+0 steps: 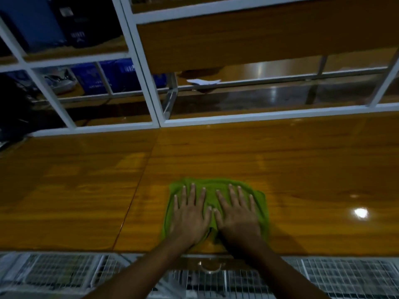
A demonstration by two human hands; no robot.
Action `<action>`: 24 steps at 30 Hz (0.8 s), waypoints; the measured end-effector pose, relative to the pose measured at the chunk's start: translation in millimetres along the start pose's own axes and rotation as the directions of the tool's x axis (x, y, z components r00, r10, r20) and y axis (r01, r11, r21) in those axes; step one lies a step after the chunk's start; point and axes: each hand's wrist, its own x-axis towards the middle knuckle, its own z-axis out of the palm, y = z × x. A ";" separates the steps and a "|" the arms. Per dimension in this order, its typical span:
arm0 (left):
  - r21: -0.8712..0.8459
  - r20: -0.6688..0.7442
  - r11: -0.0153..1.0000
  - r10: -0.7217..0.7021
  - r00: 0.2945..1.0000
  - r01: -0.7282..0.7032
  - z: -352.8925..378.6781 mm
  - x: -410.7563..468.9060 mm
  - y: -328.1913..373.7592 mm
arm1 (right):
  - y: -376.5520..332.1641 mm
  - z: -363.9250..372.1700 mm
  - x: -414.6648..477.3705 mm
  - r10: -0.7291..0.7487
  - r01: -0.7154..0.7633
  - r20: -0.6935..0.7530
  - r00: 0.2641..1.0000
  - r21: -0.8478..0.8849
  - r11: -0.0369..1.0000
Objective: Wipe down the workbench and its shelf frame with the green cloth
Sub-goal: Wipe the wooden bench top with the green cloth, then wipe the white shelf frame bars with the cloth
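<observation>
One glossy wooden counter (291, 165) is lying below one white shelf frame (149, 83), whose blue boxes (117, 75) are showing too blurred to count, while one green cloth (212, 184) is sitting near the counter's front edge, partly hidden under two hands, the left hand (190, 220) and right hand (237, 220) both pressing flat, fingers spread.

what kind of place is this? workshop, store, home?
Likely a workshop or stockroom, though I can't be sure: a glossy wooden workbench backed by a white metal shelf frame, blue boxes stored on the shelves at left, and wire mesh panels under the bench's front edge.
</observation>
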 end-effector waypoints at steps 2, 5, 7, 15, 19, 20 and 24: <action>-0.004 0.005 0.999 0.042 0.999 -0.042 -2.9 19.5 13.0 | 14.9 -7.5 16.8 0.029 -0.028 0.020 0.999 -0.010 1.000; -0.034 -0.004 0.993 0.111 0.994 -0.112 -6.0 56.3 20.0 | 26.6 -13.8 49.7 0.077 -0.076 0.033 0.996 -0.039 0.996; -0.057 -0.013 0.990 0.129 0.992 -0.129 -8.7 86.8 16.8 | 31.5 -14.2 76.4 0.098 -0.098 0.000 0.995 -0.002 0.995; -0.075 -0.044 0.997 0.011 0.999 -0.014 -11.9 194.0 -39.2 | 7.8 -1.1 204.1 0.012 -0.011 0.071 0.997 -0.016 1.000; -0.112 -0.120 0.994 -0.018 0.993 0.004 -19.6 222.2 -71.6 | -22.9 7.4 248.1 -0.045 0.046 0.063 0.997 -0.020 0.999; -0.147 -0.148 0.989 -0.038 0.988 0.016 -21.1 228.8 -78.6 | -30.0 10.0 258.2 -0.061 0.063 0.063 0.996 -0.022 0.998; -0.347 -0.300 0.938 -0.111 0.947 0.000 -27.1 253.7 -101.3 | -56.4 18.6 291.9 -0.116 0.120 0.067 0.991 -0.050 0.992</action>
